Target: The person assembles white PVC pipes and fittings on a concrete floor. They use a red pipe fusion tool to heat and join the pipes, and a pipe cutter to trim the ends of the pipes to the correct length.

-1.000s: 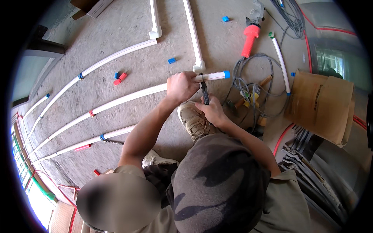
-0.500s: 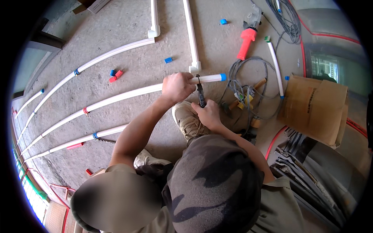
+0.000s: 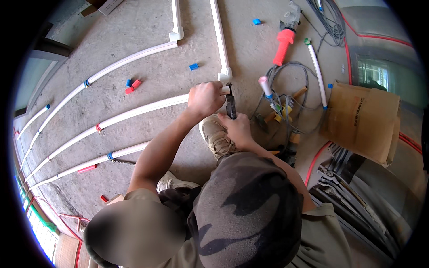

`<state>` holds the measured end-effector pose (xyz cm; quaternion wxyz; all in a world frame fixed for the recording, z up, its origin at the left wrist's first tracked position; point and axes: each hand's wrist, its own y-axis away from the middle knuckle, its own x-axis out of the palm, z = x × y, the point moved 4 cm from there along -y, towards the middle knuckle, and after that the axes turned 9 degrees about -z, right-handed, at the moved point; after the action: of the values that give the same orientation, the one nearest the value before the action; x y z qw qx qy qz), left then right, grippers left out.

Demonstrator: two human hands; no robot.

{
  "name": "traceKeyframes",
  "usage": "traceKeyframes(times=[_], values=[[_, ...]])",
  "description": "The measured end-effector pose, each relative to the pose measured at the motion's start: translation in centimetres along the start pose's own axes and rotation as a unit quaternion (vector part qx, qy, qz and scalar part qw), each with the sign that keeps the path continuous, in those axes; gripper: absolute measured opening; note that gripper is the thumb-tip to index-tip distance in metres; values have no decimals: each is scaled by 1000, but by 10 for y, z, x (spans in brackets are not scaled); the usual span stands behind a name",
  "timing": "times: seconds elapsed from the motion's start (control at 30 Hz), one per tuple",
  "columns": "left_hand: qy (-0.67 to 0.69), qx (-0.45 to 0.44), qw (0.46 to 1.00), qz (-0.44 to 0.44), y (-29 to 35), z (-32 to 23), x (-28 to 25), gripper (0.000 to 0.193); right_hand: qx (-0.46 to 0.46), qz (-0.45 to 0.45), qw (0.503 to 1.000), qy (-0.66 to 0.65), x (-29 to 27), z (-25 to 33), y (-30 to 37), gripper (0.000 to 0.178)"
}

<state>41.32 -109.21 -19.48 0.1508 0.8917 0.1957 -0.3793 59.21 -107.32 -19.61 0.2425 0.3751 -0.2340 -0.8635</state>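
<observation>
My left hand [image 3: 205, 99] was pressed closed around the white pipe [image 3: 147, 110] near its right end, probably to steady it, just nearer than a white elbow [image 3: 225, 74]. My right hand [image 3: 237, 129] was wrapped round the handle of a black hand tool [image 3: 230, 103], whose head met the pipe's end; how hard those fingers squeezed, I could not tell. The tool stood roughly crosswise to the pipe, likely for a square bite. Leftward the pipe stretched across the concrete floor [image 3: 147, 67], a red collar [image 3: 98, 127] on it. To the right, a short blue-ended piece [image 3: 265, 87] showed over grey cable [image 3: 290, 63], touching or apart I could not say
</observation>
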Motion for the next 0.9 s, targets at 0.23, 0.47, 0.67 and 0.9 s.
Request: traceKeyframes(times=[0.23,0.47,0.67,0.9], values=[[-102,-3,987,123,-9,-7,20,23,-8,-129,991,-25,-157,-10,-7,41],[-102,-49,986,122,-19,6,9,24,-116,-304,862,390,-262,0,-77,62],[-76,-33,992,94,-11,6,6,16,-395,-67,887,230,-108,79,-35,21],[-10,-88,993,75,-8,-14,-10,25,-456,78,798,386,-17,94,-78,19]])
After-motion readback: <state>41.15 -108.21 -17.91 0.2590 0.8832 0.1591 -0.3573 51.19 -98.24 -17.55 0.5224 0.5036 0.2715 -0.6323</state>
